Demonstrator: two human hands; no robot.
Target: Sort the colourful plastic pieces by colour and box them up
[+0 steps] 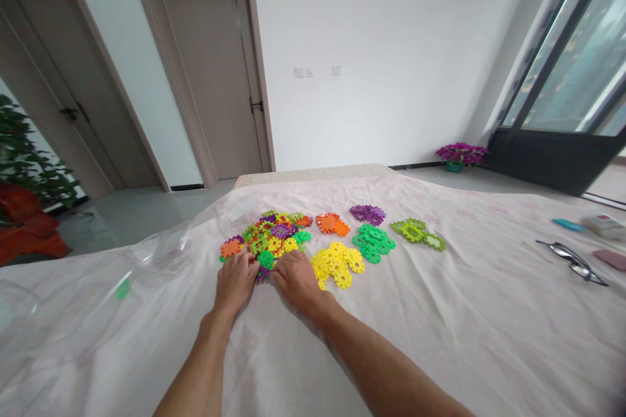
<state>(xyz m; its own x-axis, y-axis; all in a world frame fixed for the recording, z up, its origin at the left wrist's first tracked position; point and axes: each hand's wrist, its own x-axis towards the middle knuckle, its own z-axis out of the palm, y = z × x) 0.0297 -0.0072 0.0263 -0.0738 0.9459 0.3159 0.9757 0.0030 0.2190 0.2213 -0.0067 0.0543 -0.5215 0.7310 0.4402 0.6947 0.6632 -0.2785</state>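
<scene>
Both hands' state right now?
Left hand: fingers bent at the near edge of the multicoloured heap of flat, notched plastic pieces; can't tell if gripping.
Right hand: likewise at the heap's near edge; grip unclear.

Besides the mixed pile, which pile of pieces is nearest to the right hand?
The yellow pile, directly beside the right hand; the orange pile, purple pile, green pile and lime-green pile lie farther away.

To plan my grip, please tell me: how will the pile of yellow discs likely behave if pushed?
The yellow discs would probably slide apart, since they lie loosely overlapped on the cloth. Each looks thin, so likely light. Lying mostly flat, they seem unlikely to roll.
</scene>
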